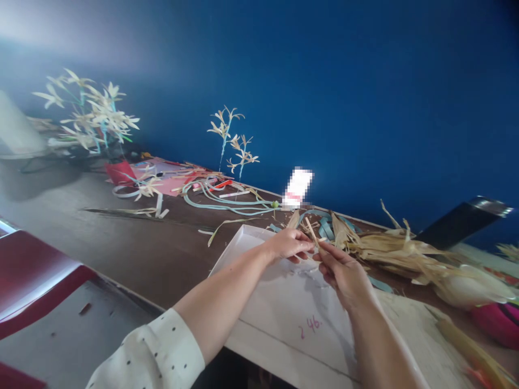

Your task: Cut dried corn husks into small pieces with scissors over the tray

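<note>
My right hand (343, 270) pinches a thin pale strip (311, 231), which looks like dried husk, between thumb and fingers so that it points up and to the left. Just left of it, my left hand (291, 246) has its fingers bent together close to the strip's lower end; whatever lies between them is too small to make out. Both hands are above a white sheet or shallow tray (279, 308) marked with pink handwriting. Small pale scraps lie under the fingers. Behind the right hand is a bundle of dried corn husks (389, 246).
Pale blue cords (227, 206) lie on the dark table (178, 243). Husk flowers on stems (225, 129) stand by the blue wall, with a larger bunch (101, 111) at left. A lit phone-like screen (298, 186) leans there. A dark upright object (458, 224) stands right.
</note>
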The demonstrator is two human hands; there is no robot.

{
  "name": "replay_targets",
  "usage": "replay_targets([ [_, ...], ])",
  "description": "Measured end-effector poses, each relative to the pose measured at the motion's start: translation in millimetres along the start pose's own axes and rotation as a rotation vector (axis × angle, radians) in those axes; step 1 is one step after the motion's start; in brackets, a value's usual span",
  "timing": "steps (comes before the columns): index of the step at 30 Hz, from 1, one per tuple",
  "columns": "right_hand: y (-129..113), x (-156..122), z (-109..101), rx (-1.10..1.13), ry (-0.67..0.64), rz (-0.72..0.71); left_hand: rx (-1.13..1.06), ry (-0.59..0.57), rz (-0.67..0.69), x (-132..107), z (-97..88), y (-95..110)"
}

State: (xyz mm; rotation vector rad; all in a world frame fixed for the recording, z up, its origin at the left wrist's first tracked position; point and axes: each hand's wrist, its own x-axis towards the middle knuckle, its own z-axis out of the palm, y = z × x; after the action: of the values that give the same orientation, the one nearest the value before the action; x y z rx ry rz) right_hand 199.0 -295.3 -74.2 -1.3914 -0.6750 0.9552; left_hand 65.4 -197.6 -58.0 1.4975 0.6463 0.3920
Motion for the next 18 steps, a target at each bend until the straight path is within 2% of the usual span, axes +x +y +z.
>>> replay_targets([
  [4, 0.6, -0.2, 0.0, -0.006, -0.020, 0.008, 0.078, -0.051, 0.037, 0.6, -0.4, 0.2],
  [9, 1.2, -0.4, 2.0, -0.055, -0.014, -0.019, 0.170, 0.023, 0.141, 2.3, -0.1, -1.6],
  [13, 1.6, -1.3, 3.0, -0.253, 0.015, -0.171, 0.292, 0.140, 0.244, 1.7, 2.1, -1.0],
  [18, -0.2, -6.0, 4.8, -0.545, 0.082, -0.368, 0.336, 0.238, 0.316, 2.1, 8.2, -2.2],
])
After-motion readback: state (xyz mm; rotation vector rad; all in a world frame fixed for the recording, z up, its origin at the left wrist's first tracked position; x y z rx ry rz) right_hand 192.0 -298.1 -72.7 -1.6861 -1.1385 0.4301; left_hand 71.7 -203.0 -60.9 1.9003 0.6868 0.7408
